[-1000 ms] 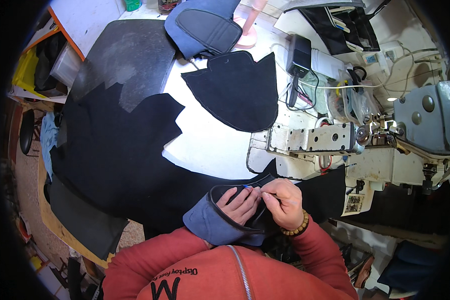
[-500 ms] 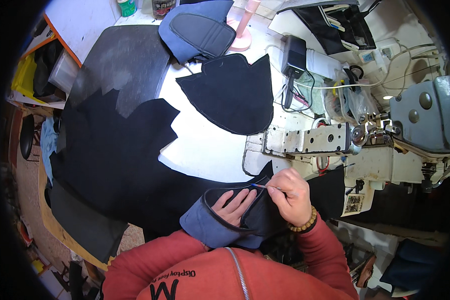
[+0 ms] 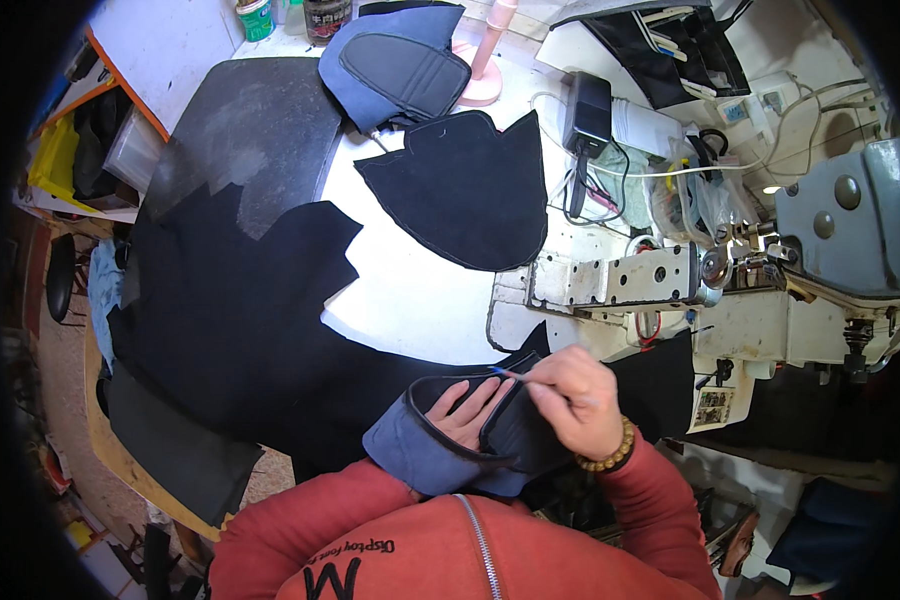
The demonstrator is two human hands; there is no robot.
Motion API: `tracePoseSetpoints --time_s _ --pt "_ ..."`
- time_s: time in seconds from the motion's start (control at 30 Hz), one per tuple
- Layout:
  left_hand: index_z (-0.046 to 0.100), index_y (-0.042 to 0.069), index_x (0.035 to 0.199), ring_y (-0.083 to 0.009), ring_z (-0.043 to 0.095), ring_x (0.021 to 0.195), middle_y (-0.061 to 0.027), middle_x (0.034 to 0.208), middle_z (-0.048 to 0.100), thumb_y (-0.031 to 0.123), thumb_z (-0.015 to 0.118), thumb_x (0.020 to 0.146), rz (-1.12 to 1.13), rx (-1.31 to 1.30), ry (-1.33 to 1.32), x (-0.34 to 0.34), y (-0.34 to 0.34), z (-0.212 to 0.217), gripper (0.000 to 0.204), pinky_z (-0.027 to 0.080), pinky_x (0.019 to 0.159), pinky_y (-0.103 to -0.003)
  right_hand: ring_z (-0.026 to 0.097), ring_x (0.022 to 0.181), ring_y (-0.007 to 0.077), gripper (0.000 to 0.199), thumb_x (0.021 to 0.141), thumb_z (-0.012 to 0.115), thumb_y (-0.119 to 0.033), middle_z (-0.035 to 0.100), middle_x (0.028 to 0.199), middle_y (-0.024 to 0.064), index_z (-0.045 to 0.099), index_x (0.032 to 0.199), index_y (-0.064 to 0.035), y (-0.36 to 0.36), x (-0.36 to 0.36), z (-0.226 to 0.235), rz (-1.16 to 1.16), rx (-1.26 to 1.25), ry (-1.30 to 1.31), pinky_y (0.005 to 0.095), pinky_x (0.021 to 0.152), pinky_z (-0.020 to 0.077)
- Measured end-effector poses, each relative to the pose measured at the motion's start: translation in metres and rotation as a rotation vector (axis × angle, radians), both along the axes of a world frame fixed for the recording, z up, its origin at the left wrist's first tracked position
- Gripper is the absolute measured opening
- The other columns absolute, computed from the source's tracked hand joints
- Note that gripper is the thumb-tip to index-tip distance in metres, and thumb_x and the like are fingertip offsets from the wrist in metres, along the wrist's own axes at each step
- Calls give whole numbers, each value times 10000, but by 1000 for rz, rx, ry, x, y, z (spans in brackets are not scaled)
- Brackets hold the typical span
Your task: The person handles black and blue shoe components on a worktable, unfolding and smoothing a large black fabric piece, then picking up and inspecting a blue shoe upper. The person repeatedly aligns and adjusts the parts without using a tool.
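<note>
Blue piece (image 3: 420, 455) w/ left hand (image 3: 470, 410) flat inside; right hand (image 3: 575, 395) pinching thin tool (image 3: 505, 374).

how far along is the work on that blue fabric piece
Done: the blue fabric piece already carries dark edging, and a similar finished piece lies at the table's far end. In hand: the left hand sits inside it while the right hand works a thin tool at its rim. Left: the black cut panel lies untouched.
</note>
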State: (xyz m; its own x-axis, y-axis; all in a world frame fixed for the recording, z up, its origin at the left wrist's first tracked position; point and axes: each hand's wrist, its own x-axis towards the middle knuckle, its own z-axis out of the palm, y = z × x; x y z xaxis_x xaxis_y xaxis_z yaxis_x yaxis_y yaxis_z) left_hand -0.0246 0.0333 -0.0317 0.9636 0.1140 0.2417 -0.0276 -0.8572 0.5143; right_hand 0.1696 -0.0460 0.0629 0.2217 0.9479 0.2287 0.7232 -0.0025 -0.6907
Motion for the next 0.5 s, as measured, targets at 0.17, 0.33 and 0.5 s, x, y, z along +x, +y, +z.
tracePoseSetpoints --time_s 0.17,0.33,0.5 --pt "574 122 1346 -279 445 1374 -109 1403 537 328 586 896 4 38 -58 -2 -2 -11 495 291 1152 -488 653 781 267 144 816 708 -23 698 860 87 726 956 -52 12 -23 -14 81 52 79 353 690 505" --pt "580 142 1346 -265 452 1360 -73 1383 559 321 587 876 24 73 -20 -3 -5 -16 503 267 1165 -489 651 790 257 197 818 706 -31 703 892 67 730 1012 -61 19 -29 -17 144 32 50 353 720 506" --pt "598 166 1335 -246 428 1391 -52 1391 567 350 579 883 145 128 -62 2 -10 -16 488 222 1184 -484 648 805 258 216 818 701 -57 700 900 57 727 1032 -71 23 -33 -21 158 51 14 360 731 506"
